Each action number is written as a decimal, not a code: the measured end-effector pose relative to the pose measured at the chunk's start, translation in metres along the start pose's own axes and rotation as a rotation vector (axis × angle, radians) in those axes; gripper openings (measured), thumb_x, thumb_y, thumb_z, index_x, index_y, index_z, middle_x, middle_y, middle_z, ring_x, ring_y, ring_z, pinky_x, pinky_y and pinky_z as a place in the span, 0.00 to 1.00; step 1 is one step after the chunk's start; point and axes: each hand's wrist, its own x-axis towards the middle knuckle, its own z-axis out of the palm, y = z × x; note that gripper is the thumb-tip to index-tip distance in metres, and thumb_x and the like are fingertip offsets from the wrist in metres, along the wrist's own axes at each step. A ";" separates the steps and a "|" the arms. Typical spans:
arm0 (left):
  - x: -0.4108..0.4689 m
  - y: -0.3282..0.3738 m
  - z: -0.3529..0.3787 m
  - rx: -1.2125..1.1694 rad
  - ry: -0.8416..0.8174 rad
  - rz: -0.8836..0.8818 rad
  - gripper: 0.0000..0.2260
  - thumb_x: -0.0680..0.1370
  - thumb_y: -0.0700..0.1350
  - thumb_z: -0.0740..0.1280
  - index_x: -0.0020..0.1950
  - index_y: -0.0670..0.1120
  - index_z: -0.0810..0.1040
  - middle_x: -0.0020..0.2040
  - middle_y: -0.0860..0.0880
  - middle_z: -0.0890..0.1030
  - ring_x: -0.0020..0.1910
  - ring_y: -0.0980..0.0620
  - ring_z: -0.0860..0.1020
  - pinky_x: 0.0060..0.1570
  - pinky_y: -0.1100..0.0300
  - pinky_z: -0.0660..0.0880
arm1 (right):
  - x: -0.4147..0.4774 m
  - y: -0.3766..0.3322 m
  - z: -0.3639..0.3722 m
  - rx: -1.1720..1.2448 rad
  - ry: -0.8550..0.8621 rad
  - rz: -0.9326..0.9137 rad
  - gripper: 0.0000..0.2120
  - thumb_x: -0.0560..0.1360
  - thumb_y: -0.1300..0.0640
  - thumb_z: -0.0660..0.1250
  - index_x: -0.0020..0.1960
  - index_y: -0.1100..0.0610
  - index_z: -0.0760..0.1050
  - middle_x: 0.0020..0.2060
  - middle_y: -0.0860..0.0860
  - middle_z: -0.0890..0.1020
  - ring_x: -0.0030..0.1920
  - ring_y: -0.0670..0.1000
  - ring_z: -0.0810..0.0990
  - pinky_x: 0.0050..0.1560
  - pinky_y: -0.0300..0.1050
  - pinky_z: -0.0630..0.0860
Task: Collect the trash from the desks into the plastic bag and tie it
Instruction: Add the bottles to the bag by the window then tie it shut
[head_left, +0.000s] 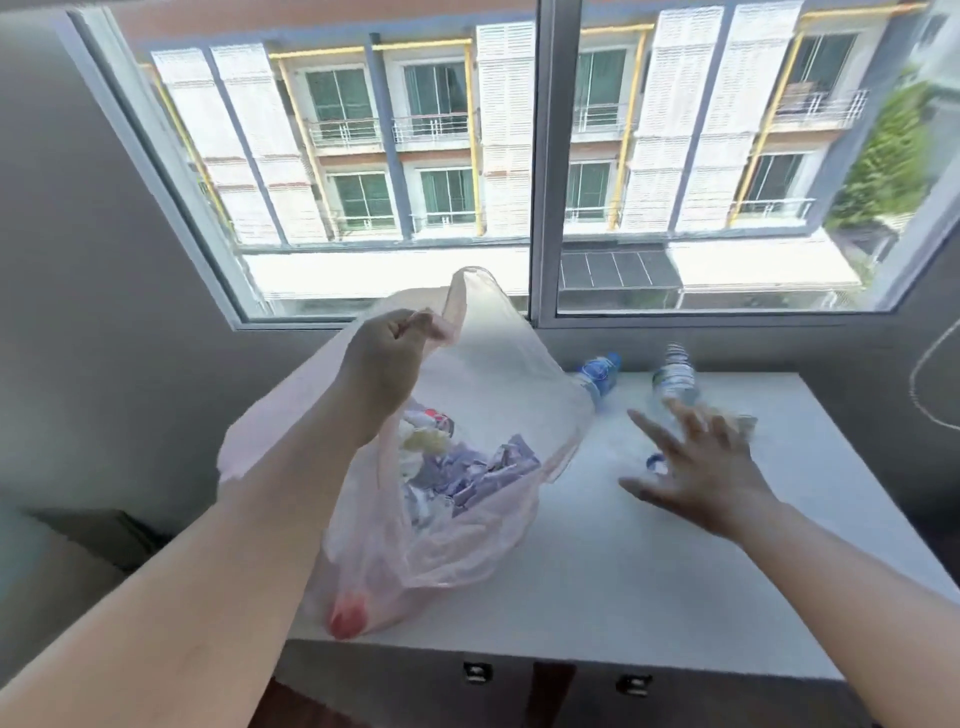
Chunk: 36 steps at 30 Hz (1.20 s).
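My left hand (387, 358) grips one handle of a thin pink plastic bag (498, 374) and holds it up over the left part of the white desk (649, 571). Inside the bag lie purple wrappers (488, 473), crumpled paper and something red (347, 621) at the bottom. My right hand (696, 467), blurred, is spread with straight fingers over the desk beside a clear water bottle (675, 376) standing upright. A small blue cap ring (655, 461) shows under its fingers. A second bottle with a blue label (600, 374) lies behind the bag.
The desk stands against a grey wall under a wide window (540, 156). Two drawer handles (477, 671) sit below the desk's front edge. A thin cable (919, 384) hangs on the wall at the right. A dark object sits low at the left.
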 end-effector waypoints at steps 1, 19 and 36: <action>0.002 -0.001 0.007 0.014 -0.011 -0.006 0.16 0.82 0.54 0.59 0.44 0.53 0.85 0.45 0.52 0.83 0.36 0.58 0.76 0.37 0.63 0.69 | -0.007 0.008 0.014 -0.006 -0.074 0.048 0.40 0.63 0.20 0.47 0.73 0.29 0.47 0.76 0.47 0.54 0.73 0.58 0.56 0.69 0.54 0.60; 0.019 0.027 0.004 0.242 0.241 -0.163 0.15 0.80 0.59 0.58 0.41 0.60 0.82 0.29 0.53 0.75 0.26 0.54 0.71 0.31 0.60 0.68 | 0.076 -0.134 -0.060 0.363 0.067 -0.753 0.41 0.64 0.24 0.60 0.72 0.40 0.59 0.71 0.52 0.62 0.69 0.57 0.61 0.67 0.55 0.63; 0.038 0.020 0.096 0.396 0.212 -0.249 0.16 0.81 0.48 0.56 0.40 0.49 0.79 0.32 0.48 0.75 0.31 0.48 0.72 0.28 0.60 0.64 | 0.041 0.126 0.042 0.322 0.037 -0.069 0.08 0.73 0.53 0.70 0.49 0.54 0.75 0.43 0.54 0.79 0.45 0.60 0.77 0.41 0.50 0.72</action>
